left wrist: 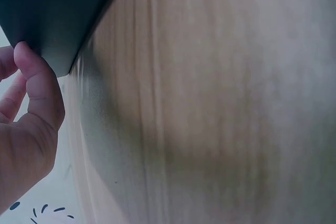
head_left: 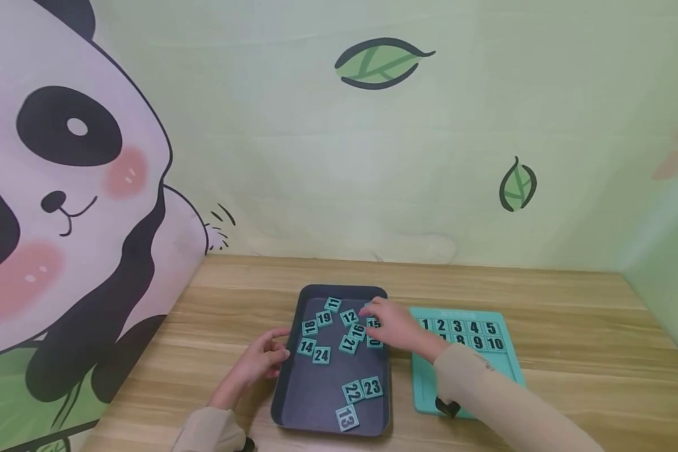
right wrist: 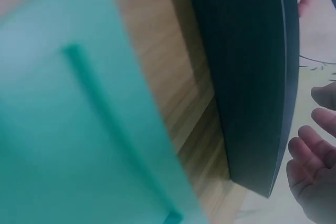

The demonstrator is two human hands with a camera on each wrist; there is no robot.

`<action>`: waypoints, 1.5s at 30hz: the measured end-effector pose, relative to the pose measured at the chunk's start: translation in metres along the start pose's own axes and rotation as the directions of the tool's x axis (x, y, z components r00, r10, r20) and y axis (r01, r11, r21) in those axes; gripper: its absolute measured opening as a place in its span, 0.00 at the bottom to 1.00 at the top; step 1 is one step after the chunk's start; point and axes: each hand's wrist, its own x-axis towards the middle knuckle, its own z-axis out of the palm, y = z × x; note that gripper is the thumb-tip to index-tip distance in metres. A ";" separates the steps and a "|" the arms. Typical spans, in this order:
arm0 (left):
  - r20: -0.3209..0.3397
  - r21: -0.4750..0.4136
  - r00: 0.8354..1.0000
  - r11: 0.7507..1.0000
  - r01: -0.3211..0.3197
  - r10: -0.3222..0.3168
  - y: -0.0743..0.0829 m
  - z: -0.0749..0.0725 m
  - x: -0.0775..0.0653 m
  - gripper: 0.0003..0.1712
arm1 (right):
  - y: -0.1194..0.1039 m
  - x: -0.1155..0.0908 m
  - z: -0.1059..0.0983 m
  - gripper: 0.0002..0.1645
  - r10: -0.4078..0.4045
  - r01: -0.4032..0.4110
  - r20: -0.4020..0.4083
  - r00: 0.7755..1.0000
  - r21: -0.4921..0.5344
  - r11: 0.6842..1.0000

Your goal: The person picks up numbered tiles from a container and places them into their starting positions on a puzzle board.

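Observation:
In the head view my left hand point(head_left: 258, 358) holds the left edge of the dark tray point(head_left: 311, 402), thumb against the outer wall and a fingertip at the rim. The left wrist view shows the thumb point(left wrist: 39, 85) on that wall. My right hand point(head_left: 395, 323) hovers over the tray's upper right part, fingers spread and bent with nothing visible between them. Below it lie teal number tiles, among them tile 12 point(head_left: 348, 317) and tile 16 point(head_left: 358, 332); the hand partly covers tile 15 point(head_left: 375, 323). In the right wrist view its fingers point(right wrist: 310, 148) are apart.
Right of the tray lies a teal board point(head_left: 424, 389) with numbered tiles in two rows at its top, partly hidden by the right sleeve. Tiles 22 point(head_left: 352, 392), 23 point(head_left: 372, 387) and 13 point(head_left: 347, 418) lie in the tray's near end. A panda-print wall point(head_left: 294, 188) backs the wooden table point(head_left: 576, 351).

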 end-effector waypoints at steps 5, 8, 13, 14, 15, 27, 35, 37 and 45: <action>-0.049 0.021 0.997 0.998 0.063 -0.062 0.000 0.002 0.003 0.26 | -0.005 0.020 0.009 0.23 -0.030 0.034 0.068 0.997 -0.067 0.997; -0.057 0.024 0.996 0.998 0.063 -0.061 0.002 0.002 0.002 0.26 | -0.007 0.030 0.015 0.27 -0.040 0.052 0.119 0.992 -0.101 0.994; -0.047 0.017 0.998 0.999 0.049 -0.048 0.002 0.002 0.001 0.26 | -0.008 0.044 0.025 0.34 -0.013 0.043 0.199 0.980 -0.147 0.988; -0.045 0.018 0.998 0.999 0.045 -0.044 0.002 0.002 0.001 0.26 | -0.008 0.046 0.027 0.35 -0.006 0.040 0.213 0.977 -0.158 0.987; -0.041 0.022 0.998 0.999 0.041 -0.040 0.001 0.001 0.001 0.26 | -0.008 0.048 0.029 0.36 0.005 0.037 0.230 0.973 -0.177 0.984; -0.045 0.009 0.998 0.999 0.049 -0.048 0.005 0.003 0.000 0.26 | -0.009 0.049 0.037 0.35 0.033 0.051 0.289 0.957 -0.278 0.959; -0.035 0.003 0.998 0.999 0.049 -0.049 0.002 0.002 0.002 0.27 | -0.011 0.040 0.029 0.31 -0.019 0.082 0.249 0.968 -0.247 0.965; -0.034 0.002 0.998 0.999 0.048 -0.048 0.002 0.002 0.002 0.26 | -0.010 0.040 0.028 0.30 -0.025 0.079 0.247 0.969 -0.212 0.974; -0.025 0.002 0.999 0.999 0.043 -0.043 0.003 0.002 0.001 0.27 | -0.003 0.048 0.033 0.28 0.003 0.004 0.162 0.987 -0.046 0.999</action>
